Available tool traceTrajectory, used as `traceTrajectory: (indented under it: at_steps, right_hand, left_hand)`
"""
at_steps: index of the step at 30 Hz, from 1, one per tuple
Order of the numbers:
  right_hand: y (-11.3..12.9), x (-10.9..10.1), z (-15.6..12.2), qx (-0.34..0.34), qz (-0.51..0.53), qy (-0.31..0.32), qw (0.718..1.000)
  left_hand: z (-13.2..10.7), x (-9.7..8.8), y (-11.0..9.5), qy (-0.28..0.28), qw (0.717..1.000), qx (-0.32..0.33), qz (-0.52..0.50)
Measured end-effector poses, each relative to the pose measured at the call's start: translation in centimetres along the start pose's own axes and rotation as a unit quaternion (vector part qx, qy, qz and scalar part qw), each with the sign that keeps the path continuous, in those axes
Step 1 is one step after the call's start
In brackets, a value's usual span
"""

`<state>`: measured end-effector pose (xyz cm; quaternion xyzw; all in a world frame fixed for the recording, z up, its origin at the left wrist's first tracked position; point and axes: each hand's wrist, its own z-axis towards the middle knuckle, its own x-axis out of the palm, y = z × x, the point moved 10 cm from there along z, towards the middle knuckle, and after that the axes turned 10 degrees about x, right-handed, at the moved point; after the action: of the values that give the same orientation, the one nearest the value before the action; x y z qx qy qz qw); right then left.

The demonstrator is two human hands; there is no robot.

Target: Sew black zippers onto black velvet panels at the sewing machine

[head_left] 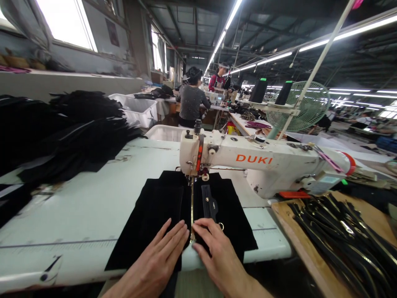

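A gold-toothed zipper [192,203] runs from beneath the needle area of a white sewing machine [229,155] toward me, between left and right parts of a black fabric piece [155,207]. My left hand [159,254] lies flat on the left part, fingers stretched out beside the zipper. At the zipper's near end, my right hand [218,252] has thumb and fingers closed on its edge; the exact grip is partly hidden. A dark strap-like patch [208,203] with a small stud lies on the right part, and a gold ring [221,226] shows by my right knuckles.
Black cut pieces [71,128] are heaped on the left of the pale table [77,207]. Many zippers [344,244] lie on a wooden board at right. White bins [136,107], thread cones [258,91] and a fan [299,105] stand behind. A seated person [192,101] works ahead.
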<state>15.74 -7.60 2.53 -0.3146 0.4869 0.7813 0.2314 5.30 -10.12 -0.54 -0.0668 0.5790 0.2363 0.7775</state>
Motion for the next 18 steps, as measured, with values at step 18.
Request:
traceTrajectory:
  at_steps: [18]
  right_hand:
    - [1.3, -0.8, 0.1, -0.036, 0.012, -0.057, 0.998]
  left_hand:
    - [0.0, -1.2, 0.0, -0.056, 0.998, 0.014, -0.031]
